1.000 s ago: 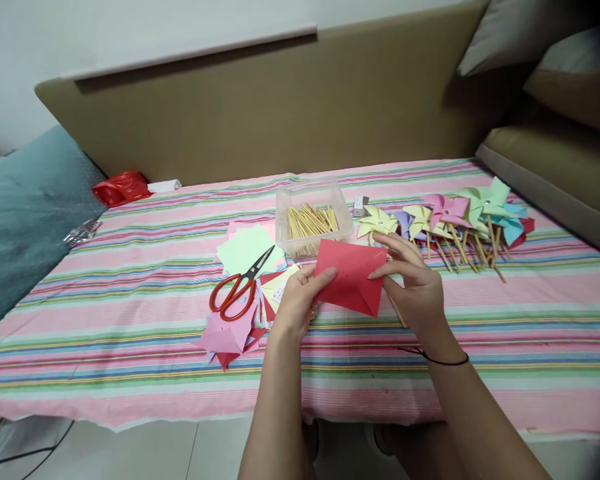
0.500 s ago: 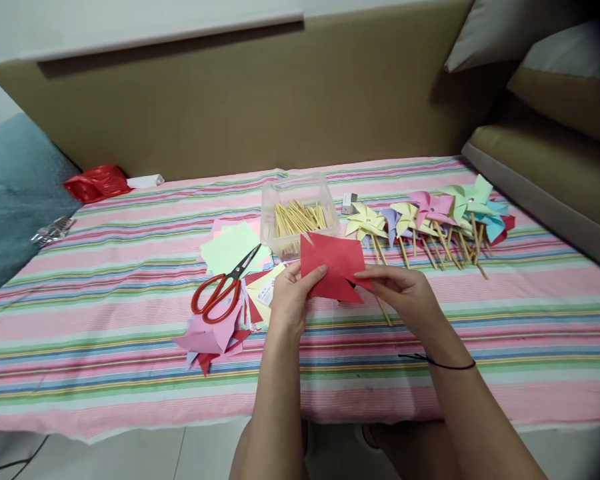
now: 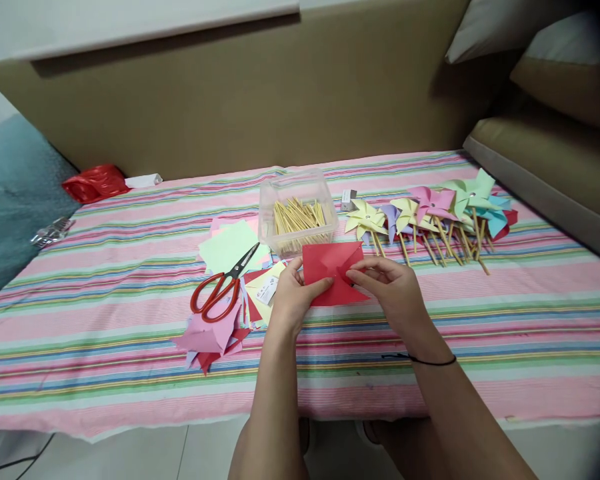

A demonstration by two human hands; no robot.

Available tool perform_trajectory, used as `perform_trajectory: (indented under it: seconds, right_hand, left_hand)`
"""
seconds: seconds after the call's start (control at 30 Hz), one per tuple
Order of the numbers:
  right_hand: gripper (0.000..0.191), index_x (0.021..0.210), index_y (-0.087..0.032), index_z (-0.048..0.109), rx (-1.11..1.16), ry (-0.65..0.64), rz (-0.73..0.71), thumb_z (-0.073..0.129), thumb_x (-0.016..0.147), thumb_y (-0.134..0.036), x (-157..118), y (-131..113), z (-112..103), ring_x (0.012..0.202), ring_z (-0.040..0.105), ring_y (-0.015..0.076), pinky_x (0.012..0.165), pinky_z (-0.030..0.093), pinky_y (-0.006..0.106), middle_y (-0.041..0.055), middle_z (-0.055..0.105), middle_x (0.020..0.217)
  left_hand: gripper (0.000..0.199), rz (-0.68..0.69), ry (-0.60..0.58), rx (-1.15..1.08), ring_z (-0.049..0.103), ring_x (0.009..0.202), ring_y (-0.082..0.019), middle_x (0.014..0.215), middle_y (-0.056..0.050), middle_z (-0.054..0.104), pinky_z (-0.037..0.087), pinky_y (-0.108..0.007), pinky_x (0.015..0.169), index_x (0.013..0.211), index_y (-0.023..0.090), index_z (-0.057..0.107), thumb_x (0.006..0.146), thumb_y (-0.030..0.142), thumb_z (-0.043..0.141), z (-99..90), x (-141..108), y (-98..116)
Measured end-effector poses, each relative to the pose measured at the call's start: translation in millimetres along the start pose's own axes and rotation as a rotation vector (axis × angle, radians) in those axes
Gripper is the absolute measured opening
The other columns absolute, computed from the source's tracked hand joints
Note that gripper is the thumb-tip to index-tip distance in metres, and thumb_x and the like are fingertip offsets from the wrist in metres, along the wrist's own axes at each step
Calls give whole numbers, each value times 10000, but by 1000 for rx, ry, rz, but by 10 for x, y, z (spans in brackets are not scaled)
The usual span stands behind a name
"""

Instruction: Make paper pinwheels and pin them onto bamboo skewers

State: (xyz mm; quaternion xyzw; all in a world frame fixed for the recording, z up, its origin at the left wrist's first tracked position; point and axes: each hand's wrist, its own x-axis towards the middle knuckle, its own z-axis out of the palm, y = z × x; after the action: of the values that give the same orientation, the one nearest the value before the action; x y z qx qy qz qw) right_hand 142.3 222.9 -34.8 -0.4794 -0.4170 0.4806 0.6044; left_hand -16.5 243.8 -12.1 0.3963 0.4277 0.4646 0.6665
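Note:
A red paper square (image 3: 325, 262) with cuts in it is held up between both hands, in front of the clear box (image 3: 297, 241) of wooden sticks. My left hand (image 3: 297, 293) grips its left side, the thumb lying on its face. At the right side, my right hand (image 3: 387, 283) pinches a flap of the same paper near the middle. Red-handled scissors (image 3: 219, 299) lie left of my left hand, across a stack of coloured paper squares (image 3: 229, 245). Below them is a pile of cut pink paper (image 3: 205, 333).
Finished paper pinwheels (image 3: 433, 203) on sticks lie in a row at the right. A small grey box (image 3: 349, 199) stands behind them. A red plastic bag (image 3: 96, 184) and a silvery packet (image 3: 53, 232) are at the far left. Cushions (image 3: 570, 73) sit at the right.
My right hand has moved left, bringing the right flap of the red paper inward toward its centre. My left thumb is slightly lower on the paper.

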Motion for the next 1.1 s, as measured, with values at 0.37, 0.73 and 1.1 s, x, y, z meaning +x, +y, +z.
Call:
perform_trajectory:
  seconds: [0.37, 0.73, 1.1]
  right_hand:
    - [165, 653, -206, 688, -122, -19, -31, 807, 613, -314, 36, 2, 20, 657, 644, 173, 608, 534, 298, 21, 686, 674]
    - [206, 693, -193, 690, -193, -150, 20, 768, 686, -383, 39, -54, -28, 681, 634, 161, 641, 519, 286, 25, 691, 708]
    - [251, 757, -207, 652, -87, -51, 49, 695, 775, -453, 26, -7, 58, 720, 633, 175, 725, 557, 334, 2, 642, 708]
  left_hand:
    - [390, -17, -9, 12, 693, 615, -202, 741, -44, 742, 542, -308, 616, 973, 163, 584, 662, 305, 773, -1, 6, -7]
    - [342, 65, 83, 27, 693, 664, -197, 749, -40, 739, 541, -321, 691, 950, 141, 609, 678, 292, 751, -22, 35, 16]
    - [402, 141, 29, 243, 677, 919, -252, 1024, -89, 724, 529, -359, 816, 1000, 177, 637, 632, 251, 781, -100, 73, -45]
